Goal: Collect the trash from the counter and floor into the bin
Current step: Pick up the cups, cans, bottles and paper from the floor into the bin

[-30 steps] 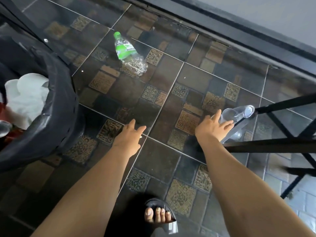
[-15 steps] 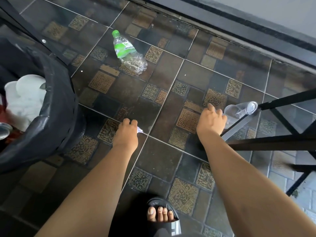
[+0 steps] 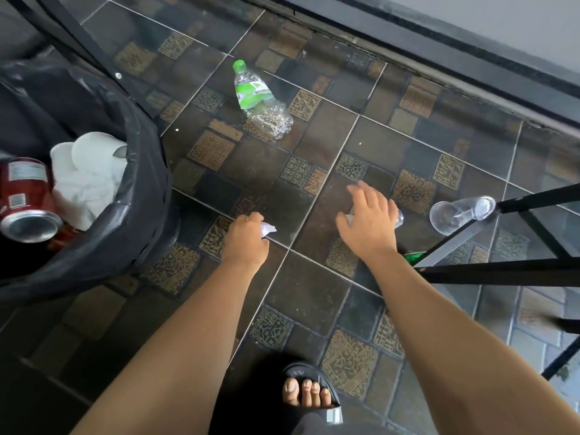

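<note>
One crushed clear bottle [image 3: 262,103] with a green cap and label lies on the dark tiled floor [image 3: 317,287] at the far side, well apart from both hands. One clear plastic cup [image 3: 456,212] lies on its side to the right, against a black metal frame [image 3: 502,271]. A second clear plastic piece [image 3: 399,218] shows just under the right hand [image 3: 370,222], sticking out past its right edge; too little of it is visible to say what it is. One small crumpled white paper scrap [image 3: 269,229] is pinched in the curled fingers of the left hand [image 3: 246,243], which is low over the floor, just right of the bin. The right hand has its fingers spread and slightly bent over the clear piece; whether it actually grips it cannot be told. One bin [image 3: 131,221] with a black liner stands at the left, holding one red can [image 3: 26,196] and a wad of white paper [image 3: 89,177]. One sandalled foot [image 3: 309,392] shows at the near edge.
</note>
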Tool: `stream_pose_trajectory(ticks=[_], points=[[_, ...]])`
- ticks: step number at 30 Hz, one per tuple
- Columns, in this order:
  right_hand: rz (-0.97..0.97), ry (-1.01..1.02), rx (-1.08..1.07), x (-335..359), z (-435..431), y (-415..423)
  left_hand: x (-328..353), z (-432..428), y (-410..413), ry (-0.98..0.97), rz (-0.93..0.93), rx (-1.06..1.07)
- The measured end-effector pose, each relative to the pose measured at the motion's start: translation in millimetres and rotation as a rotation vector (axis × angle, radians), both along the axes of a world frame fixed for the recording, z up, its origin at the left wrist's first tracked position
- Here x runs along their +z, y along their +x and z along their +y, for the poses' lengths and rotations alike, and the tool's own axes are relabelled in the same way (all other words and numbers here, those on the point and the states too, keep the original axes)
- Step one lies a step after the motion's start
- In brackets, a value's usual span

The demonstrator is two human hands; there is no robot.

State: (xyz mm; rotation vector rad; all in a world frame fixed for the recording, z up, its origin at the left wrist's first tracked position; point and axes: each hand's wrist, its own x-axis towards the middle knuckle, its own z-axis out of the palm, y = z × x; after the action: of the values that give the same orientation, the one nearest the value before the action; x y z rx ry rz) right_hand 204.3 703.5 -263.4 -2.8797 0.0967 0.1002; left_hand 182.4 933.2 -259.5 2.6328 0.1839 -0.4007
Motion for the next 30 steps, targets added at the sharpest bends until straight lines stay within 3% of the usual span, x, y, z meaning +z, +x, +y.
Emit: stream_pose_trajectory(ticks=[5, 9, 13, 17, 20, 26, 30], points=[[0.417, -0.056, -0.154, -7, -5, -6, 3, -2, -1, -0.042, 0.004, 0.003], [0.442, -0.03, -0.212, -14, 0, -5, 1, -7, 4, -0.115, 0.072, 0.081], [0.268, 0.077, -0.079, -10, 8, 2, 2, -8, 13, -0.224, 0.09, 0.219], [0.04, 0.212, 0.054, 10, 30, 21, 26, -12, 27, -0.342, -0.031, 0.293], [-0.157, 0.336, 0.083, 36, 46, 40, 59, -16, 39, -0.365, -0.234, 0.308], [-0.474, 0.615, 0.091, 121, 104, 76, 150, 16, 62, -0.422, -0.811, 0.424], [-0.556, 0.75, 0.204, 161, 160, 84, 188, 71, 60, -0.38, -1.001, 0.572]])
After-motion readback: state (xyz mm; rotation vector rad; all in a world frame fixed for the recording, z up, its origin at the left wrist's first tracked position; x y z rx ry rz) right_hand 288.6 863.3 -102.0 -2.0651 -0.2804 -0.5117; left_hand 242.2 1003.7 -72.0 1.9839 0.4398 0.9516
